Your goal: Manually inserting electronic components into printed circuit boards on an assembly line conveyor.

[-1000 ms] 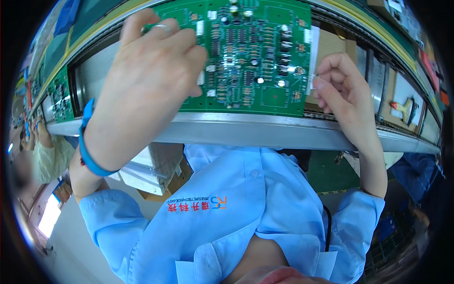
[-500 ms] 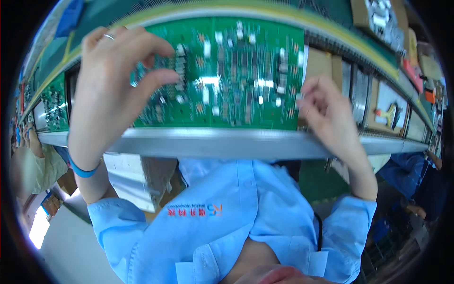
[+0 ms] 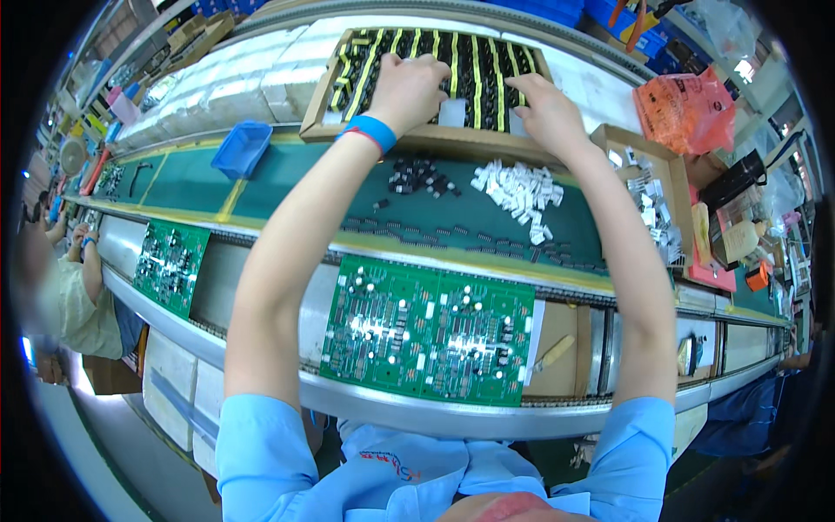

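Note:
Both my arms reach over the bench to a shallow cardboard box [image 3: 417,136] holding rows of black parts [image 3: 489,87] with yellow strips between them. My left hand [image 3: 407,94], a blue band at its wrist, is over the box's middle, fingers curled down among the rows; their tips are hidden, so whatever they hold cannot be made out. Toward the box's right end is my right hand [image 3: 551,115], its fingers apart and pointing into the rows, nothing visible in them. A green circuit board [image 3: 428,335] with many mounted parts lies on the rail line below my arms.
Loose black parts [image 3: 419,177] and a heap of white connectors [image 3: 519,193] lie on the green mat. A blue tray [image 3: 243,150] is at left. Right are a carton of parts [image 3: 652,196] and an orange bag [image 3: 687,109]. Another board [image 3: 170,265] sits near a co-worker [image 3: 74,300].
Both hands have left the circuit board and reached far forward to the cardboard box. The view has shifted too, bringing in the box, loose parts and bins. The left hand's fingers have curled.

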### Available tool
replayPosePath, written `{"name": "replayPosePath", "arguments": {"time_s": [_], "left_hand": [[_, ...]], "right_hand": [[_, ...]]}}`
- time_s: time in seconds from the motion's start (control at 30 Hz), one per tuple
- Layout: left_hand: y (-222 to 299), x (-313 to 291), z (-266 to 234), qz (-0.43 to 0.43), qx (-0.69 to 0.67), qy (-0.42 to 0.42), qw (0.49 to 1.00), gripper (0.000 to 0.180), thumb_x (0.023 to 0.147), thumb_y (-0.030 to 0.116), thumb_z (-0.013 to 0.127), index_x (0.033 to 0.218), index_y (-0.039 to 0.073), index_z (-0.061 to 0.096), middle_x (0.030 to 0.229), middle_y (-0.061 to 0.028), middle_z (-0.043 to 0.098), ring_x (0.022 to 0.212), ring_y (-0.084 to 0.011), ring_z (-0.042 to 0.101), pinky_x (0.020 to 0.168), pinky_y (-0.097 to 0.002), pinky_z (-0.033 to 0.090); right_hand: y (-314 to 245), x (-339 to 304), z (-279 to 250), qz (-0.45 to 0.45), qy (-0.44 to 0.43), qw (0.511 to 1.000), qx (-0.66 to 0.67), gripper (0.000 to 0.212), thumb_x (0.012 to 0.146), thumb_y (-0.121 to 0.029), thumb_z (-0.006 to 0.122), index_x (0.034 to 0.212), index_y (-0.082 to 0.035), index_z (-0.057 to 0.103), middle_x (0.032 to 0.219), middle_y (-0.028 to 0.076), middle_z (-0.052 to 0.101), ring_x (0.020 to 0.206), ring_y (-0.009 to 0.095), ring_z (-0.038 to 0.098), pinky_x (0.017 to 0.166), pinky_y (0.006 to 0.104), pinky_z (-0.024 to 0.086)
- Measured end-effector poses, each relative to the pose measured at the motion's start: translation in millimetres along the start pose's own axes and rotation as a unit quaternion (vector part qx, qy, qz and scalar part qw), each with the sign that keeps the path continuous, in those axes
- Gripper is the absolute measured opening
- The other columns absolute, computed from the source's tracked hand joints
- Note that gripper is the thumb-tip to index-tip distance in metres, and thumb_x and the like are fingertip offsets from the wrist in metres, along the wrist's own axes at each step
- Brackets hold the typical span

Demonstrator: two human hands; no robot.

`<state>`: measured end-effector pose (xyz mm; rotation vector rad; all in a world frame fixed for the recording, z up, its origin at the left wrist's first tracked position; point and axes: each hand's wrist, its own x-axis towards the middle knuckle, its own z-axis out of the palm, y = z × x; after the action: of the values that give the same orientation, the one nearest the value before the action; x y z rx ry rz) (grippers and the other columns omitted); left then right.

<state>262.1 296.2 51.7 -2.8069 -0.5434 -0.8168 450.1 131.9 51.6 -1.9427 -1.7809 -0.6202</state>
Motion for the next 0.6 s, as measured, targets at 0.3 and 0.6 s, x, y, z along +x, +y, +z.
{"name": "replayPosePath", "arguments": {"time_s": [0.3, 0.6], "left_hand": [[12.3, 25.9, 11.0, 0.083, 0.049, 0.043, 0.994, 0.019, 0.079, 0.013, 0.063, 0.096, 0.005, 0.061, 0.097, -0.0153, 0.061, 0.102, -0.0329, 0.058, 0.097, -0.0465, 0.038], [16.0, 38.7, 26.0, 0.124, 0.078, 0.049, 0.988, 0.016, 0.08, 0.012, 0.06, 0.094, 0.006, 0.062, 0.097, -0.0153, 0.068, 0.1, -0.0319, 0.065, 0.094, -0.0475, 0.042]], "right_hand": [[42.3, 12.4, 48.2, -0.009, -0.002, 0.993, -0.116, 0.034, 0.083, 0.001, 0.054, 0.115, -0.005, 0.065, 0.111, 0.017, 0.063, 0.101, 0.033, 0.065, 0.087, 0.0406, 0.054], [-74.0, -32.0, -84.7, 0.153, -0.07, 0.97, 0.173, 0.026, 0.08, -0.011, 0.065, 0.102, 0.004, 0.065, 0.103, 0.022, 0.067, 0.098, 0.037, 0.064, 0.09, 0.0425, 0.05]]}}
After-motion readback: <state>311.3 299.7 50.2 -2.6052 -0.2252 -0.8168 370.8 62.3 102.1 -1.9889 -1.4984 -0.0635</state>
